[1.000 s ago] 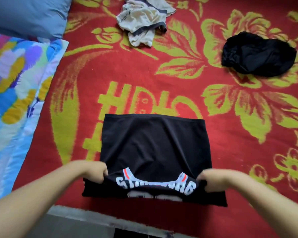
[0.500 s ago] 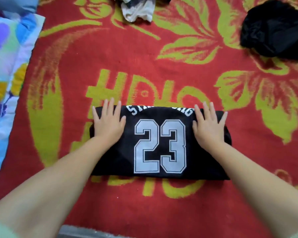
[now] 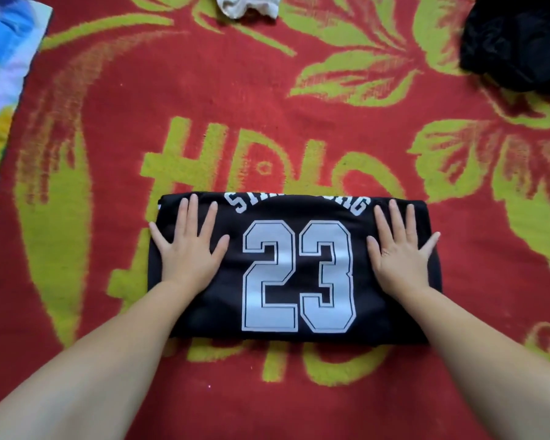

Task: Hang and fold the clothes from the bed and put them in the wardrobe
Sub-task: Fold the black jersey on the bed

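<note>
Right, here I'm looking down at the black folded jersey with the white number 23 [image 3: 294, 268], lying flat on the red bed blanket with yellow-green leaf pattern [image 3: 204, 122], near the close edge of the bed and roughly in the middle. Both palms are down on it, and my read is that's to press the fold flat so the bundle holds its shape for lifting.

Left hand [image 3: 189, 249] sits on the left part of the jersey, just left of the number; its fingers [image 3: 185, 217] are straight and spread, gripping nothing, only pressing cloth. Right hand [image 3: 400, 252] mirrors it on the right part, fingers [image 3: 394, 220] also splayed and flat, tips near the far folded edge. Nothing pinched, nothing curled.

At the far edge, a crumpled cream garment [image 3: 248, 6] lies in the middle, and a bunched black garment [image 3: 518, 42] sits far right, both well apart from the jersey, so more folding waits, I'd say. A multicoloured patterned sheet [image 3: 4, 74] shows along the left. The wardrobe isn't in view.
</note>
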A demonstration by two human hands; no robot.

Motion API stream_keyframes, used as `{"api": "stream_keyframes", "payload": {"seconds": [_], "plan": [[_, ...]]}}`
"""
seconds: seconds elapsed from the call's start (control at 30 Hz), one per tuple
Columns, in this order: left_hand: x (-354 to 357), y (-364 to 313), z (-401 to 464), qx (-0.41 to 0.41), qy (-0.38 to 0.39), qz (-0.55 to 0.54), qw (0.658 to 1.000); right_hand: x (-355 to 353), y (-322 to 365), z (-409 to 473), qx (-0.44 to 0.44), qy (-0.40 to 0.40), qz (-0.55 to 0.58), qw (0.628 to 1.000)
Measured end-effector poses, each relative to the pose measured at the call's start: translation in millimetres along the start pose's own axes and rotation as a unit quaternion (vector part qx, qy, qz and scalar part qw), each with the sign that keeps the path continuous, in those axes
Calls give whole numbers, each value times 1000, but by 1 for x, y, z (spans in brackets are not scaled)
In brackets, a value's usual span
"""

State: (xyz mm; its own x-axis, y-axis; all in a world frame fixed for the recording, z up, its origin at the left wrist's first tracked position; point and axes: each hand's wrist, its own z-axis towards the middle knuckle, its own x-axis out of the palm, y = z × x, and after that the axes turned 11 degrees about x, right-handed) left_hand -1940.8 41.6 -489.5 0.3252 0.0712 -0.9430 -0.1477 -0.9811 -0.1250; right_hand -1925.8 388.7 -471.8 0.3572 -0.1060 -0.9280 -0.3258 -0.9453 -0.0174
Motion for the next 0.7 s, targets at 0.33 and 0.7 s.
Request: {"api": "stream_keyframes", "payload": {"seconds": [0.33, 0.7], "plan": [[-87, 24, 2, -144, -41, -308, 940, -27, 119, -146, -120, 209, 300, 923], [-89, 56, 21, -264, 78, -528, 804, 7, 242, -207, 480, 403, 744, 232]]}}
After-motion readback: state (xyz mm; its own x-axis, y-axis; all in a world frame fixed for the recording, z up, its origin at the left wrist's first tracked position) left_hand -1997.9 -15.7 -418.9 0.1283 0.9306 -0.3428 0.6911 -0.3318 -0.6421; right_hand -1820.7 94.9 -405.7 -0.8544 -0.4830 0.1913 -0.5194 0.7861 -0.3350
